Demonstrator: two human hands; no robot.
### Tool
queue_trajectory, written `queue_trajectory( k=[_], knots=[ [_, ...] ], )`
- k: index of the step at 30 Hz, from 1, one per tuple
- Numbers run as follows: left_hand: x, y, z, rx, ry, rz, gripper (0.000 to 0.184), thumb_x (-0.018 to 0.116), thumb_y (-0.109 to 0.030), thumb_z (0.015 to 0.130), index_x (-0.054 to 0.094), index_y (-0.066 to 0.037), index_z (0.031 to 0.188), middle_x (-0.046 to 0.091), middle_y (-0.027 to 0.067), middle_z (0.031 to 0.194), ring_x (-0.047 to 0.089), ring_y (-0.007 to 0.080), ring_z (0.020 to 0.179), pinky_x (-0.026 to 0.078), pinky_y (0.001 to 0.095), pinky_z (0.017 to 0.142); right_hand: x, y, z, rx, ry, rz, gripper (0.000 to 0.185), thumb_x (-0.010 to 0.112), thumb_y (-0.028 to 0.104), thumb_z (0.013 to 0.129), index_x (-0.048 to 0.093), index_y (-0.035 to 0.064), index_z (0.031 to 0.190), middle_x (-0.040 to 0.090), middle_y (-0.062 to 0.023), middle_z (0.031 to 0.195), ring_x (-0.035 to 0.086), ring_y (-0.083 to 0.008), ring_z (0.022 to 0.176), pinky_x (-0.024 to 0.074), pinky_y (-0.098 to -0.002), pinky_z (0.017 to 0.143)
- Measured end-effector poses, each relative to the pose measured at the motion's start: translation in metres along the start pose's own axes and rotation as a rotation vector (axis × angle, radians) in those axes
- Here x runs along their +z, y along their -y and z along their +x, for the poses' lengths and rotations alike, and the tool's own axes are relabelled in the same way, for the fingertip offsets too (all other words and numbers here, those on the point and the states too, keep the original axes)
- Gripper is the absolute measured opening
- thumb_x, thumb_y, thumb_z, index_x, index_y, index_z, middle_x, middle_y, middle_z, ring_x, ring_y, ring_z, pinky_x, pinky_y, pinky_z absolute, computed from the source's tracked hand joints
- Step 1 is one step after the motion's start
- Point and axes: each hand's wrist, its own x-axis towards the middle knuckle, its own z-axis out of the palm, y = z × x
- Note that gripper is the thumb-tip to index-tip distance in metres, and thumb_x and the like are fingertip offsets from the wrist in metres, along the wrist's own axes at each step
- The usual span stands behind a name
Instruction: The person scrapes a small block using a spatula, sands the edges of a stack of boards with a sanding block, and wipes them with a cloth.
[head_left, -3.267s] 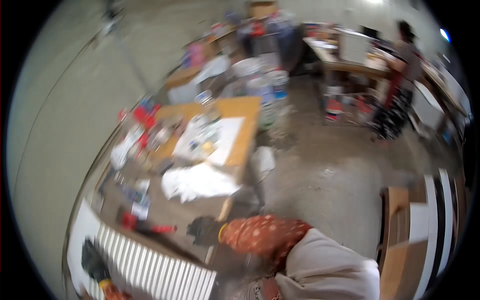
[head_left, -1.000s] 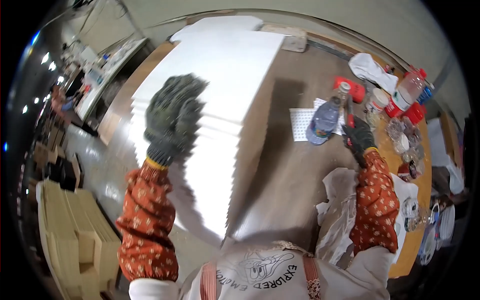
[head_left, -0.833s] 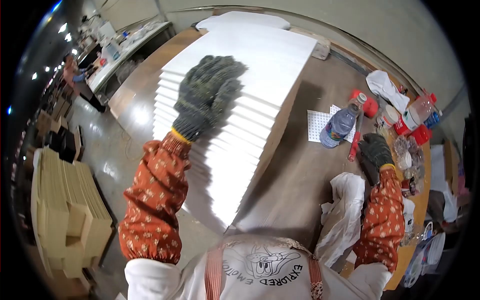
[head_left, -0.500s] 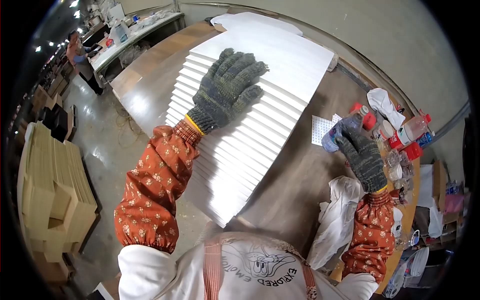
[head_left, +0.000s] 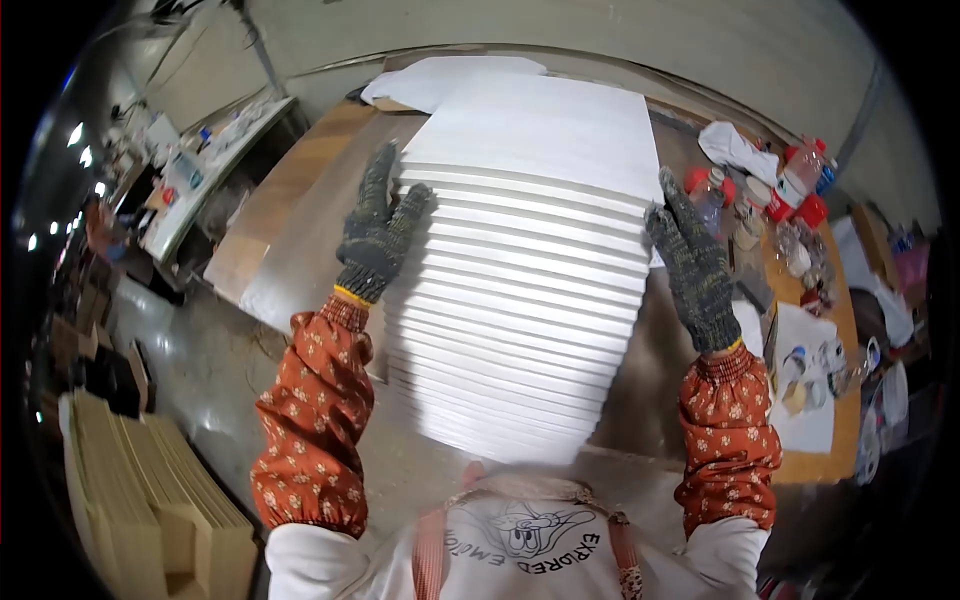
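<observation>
A fanned stack of white sheets [head_left: 530,262] lies before me, its layers stepping down towards my body. My left hand [head_left: 378,228], in a dark knitted glove, is at the stack's left edge with thumb and fingers apart. At the right edge is my right hand [head_left: 694,268], gloved alike, its fingers stretched out along the side and holding nothing. Whether either palm presses on the sheets, I cannot tell. Just beyond the right fingertips stands a clear plastic bottle [head_left: 709,203].
On the right, the table carries a red-labelled bottle [head_left: 797,180], a crumpled white cloth [head_left: 738,148] and assorted plastic items. Tan boards [head_left: 150,490] are stacked on the floor at lower left. Behind them, a person [head_left: 105,235] stands near another worktable [head_left: 215,165].
My right hand has let go of the clear bottle and come to the stack's right edge. My left hand has slid off the top of the sheets to their left edge. The view has turned.
</observation>
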Motion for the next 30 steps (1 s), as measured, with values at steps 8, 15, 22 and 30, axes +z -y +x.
queue_trajectory(
  k=[8,15,22,30],
  knots=[
    [0.014,-0.026,-0.030,-0.409,0.365,-0.780,0.077,0.065,-0.019,0.088,0.017,-0.007,0.147,0.041,0.0107,0.134,0.050,0.0166,0.111,0.048,0.0310,0.090,-0.031,0.013,-0.041,0.329,-0.437,0.498,0.036,0.047,0.013,0.098,0.043,-0.0006,0.130,0.055,-0.0081,0.113,0.056,-0.0142,0.101,0.0458,-0.0208,0.089],
    [0.012,-0.015,-0.049,-0.278,0.317,-0.953,0.079,0.065,-0.018,0.086,0.017,-0.008,0.148,0.032,0.0112,0.144,0.041,0.0184,0.123,0.042,0.0321,0.097,-0.007,0.001,-0.081,0.533,-0.630,0.415,0.043,0.051,0.036,0.096,0.055,0.0028,0.123,0.061,-0.0075,0.114,0.057,-0.0132,0.098,0.0450,-0.0242,0.088],
    [0.006,0.035,-0.149,-0.369,0.396,-0.780,0.067,0.056,-0.023,0.091,0.022,-0.004,0.146,0.029,0.0124,0.148,0.036,0.0230,0.132,0.034,0.0350,0.104,0.030,0.002,-0.147,0.606,-0.503,-0.003,0.041,0.052,0.024,0.095,0.050,0.0005,0.129,0.061,-0.0089,0.117,0.058,-0.0188,0.103,0.0445,-0.0288,0.090],
    [0.029,0.087,-0.198,-0.190,0.333,-1.006,0.037,0.035,-0.010,0.099,0.045,-0.003,0.134,0.044,0.0121,0.139,0.044,0.0247,0.126,0.036,0.0385,0.105,0.039,0.012,-0.158,0.285,-0.263,-0.447,0.048,0.052,-0.006,0.086,0.042,-0.0026,0.133,0.062,-0.0159,0.113,0.060,-0.0288,0.105,0.0485,-0.0365,0.089]
  ],
)
